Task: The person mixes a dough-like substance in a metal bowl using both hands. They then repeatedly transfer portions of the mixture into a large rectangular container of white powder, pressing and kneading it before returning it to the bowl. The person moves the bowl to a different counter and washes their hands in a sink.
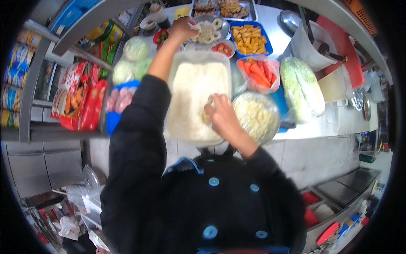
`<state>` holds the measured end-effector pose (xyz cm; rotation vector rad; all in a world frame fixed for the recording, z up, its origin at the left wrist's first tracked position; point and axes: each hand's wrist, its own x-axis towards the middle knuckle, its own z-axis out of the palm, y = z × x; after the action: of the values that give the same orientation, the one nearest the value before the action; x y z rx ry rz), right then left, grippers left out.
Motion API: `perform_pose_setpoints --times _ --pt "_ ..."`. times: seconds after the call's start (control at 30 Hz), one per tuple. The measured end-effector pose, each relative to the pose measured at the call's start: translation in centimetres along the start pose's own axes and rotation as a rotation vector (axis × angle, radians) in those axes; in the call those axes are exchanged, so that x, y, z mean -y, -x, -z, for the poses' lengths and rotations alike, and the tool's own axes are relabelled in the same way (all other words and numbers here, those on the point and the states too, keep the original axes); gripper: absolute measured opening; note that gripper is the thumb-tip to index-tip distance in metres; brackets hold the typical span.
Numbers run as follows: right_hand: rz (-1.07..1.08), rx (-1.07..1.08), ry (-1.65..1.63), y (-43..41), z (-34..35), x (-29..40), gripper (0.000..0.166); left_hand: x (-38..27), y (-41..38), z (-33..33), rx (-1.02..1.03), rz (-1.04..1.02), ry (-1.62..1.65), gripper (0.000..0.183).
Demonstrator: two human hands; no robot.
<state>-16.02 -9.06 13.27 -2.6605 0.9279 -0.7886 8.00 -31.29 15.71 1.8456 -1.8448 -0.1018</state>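
My left hand (182, 30) reaches to the left edge of a round metal plate (225, 30) piled with pale, coated rings (207, 31). A whitish piece (193, 28) shows between its fingers. In front of me stands a clear plastic tub (171, 104) of fine cream-coloured powder or crumbs (196, 79). Over the tub's right side, my right hand (222, 114) is curled around a pale yellowish, clumpy piece (205, 116), blurred and partly hidden by the fingers. Close to its right sits a metal bowl (277, 119) of moist, pale yellow pieces (257, 116).
Left are cabbages (136, 49), a blue container (113, 123) of pink pieces and red food bags (71, 95). At right are bagged red peppers (258, 71), napa cabbage (299, 89) and a white bucket (298, 41). Cut potatoes (249, 38) fill a blue tray behind. A metal shelf edge (104, 22) arches overhead.
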Motion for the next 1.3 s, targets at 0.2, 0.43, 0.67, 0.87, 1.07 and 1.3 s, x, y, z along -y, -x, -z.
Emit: perform_pose_setpoints --times 0.2,0.43,0.67,0.87,1.07,1.3 --pt "-0.241 -0.045 -0.147 2.2 4.1 -0.7 0.037 2.6 -8.2 -4.4 0.135 0.170 -0.093 0.038" --pt "-0.501 -0.160 0.020 7.3 7.8 -3.0 0.038 -1.0 3.5 -2.4 0.519 -0.159 0.123 0.018" --pt "-0.520 -0.236 -0.010 9.6 7.9 -4.4 0.038 -6.5 20.3 -4.2 0.607 -0.133 0.019 0.049" --pt "-0.467 -0.283 -0.042 10.7 8.1 -3.6 0.038 -1.3 19.7 -3.6 0.704 0.083 0.229 0.049" --pt "-0.481 -0.294 -0.020 12.1 7.8 -3.2 0.037 -6.2 22.6 1.7 0.769 -0.164 0.286 0.040" --pt "-0.478 -0.405 0.018 13.0 8.6 -3.9 0.037 -3.3 25.1 -1.1 0.760 -0.199 0.079 0.029"
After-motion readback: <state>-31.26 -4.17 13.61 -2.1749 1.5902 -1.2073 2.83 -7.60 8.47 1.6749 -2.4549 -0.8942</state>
